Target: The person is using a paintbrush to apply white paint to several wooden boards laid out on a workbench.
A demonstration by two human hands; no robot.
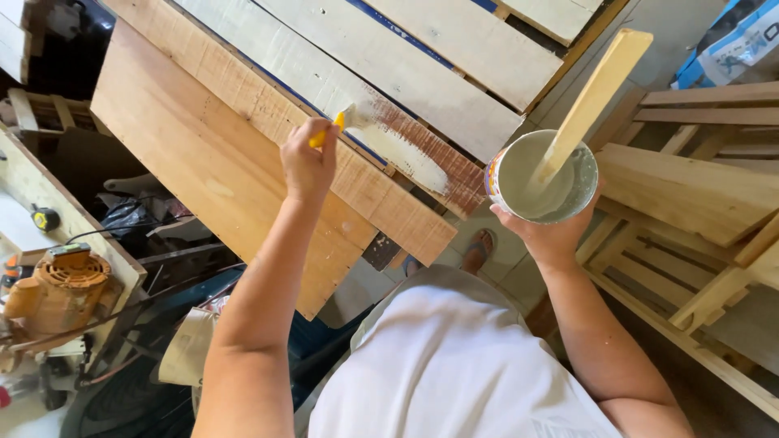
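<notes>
My left hand (308,162) grips the yellow handle of a paintbrush (350,118), whose bristles rest on a wooden plank (268,101) of a slatted wooden structure. A wet whitish paint patch (410,154) covers the plank just right of the brush, with a brown unpainted strip beside it. My right hand (545,235) holds a round can of pale grey-white paint (542,174) from below. A flat wooden stir stick (592,101) stands in the can, leaning up and to the right.
Whitewashed slats (454,49) lie beyond the plank. A bare wooden panel (203,162) hangs below it. Unpainted wooden frames (698,203) stand at the right. An orange power tool (57,288) and a tape measure (45,217) sit at the left. A sandalled foot (479,247) shows below.
</notes>
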